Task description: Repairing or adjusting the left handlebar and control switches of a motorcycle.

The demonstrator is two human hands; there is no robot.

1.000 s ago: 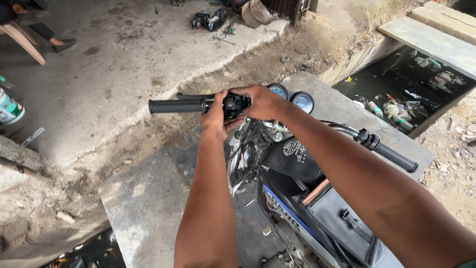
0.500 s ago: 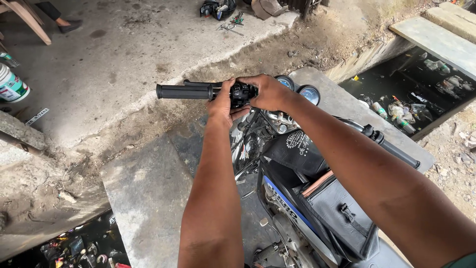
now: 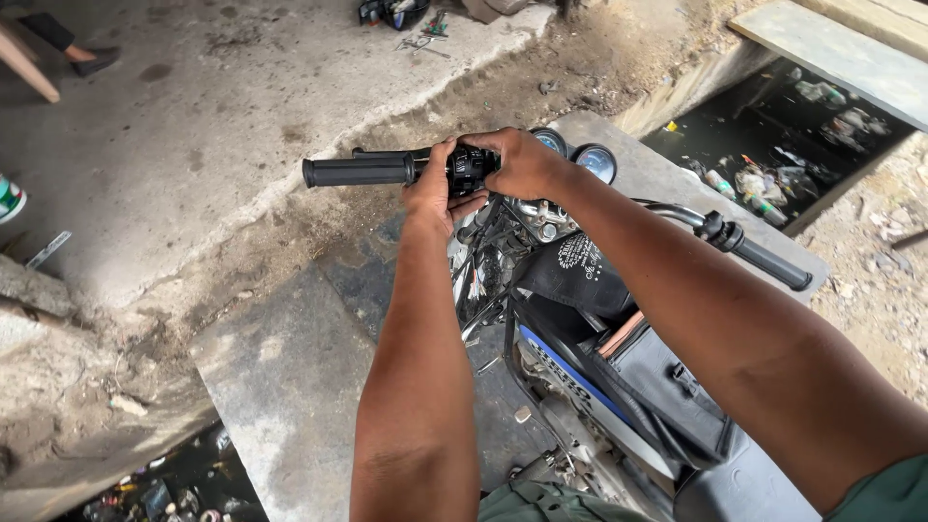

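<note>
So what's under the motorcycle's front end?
A grey concrete slab bridging a littered drainage ditch. The front wheel is hidden by both hands and the bike's black tank.

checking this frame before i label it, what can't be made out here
Head view only:
- Switch housing on the handlebar: mostly covered by the left hand and right hand.
- Fingertips of both hands: hidden behind the housing.
- Gauges: dials too small to read.
- Motorcycle's rear: cut off by the bottom edge.

1. Can, far left edge: cylindrical, green and white label with a red band.
2. Tank sticker, centre: white ornamental print on black motorcycle tank.
</note>
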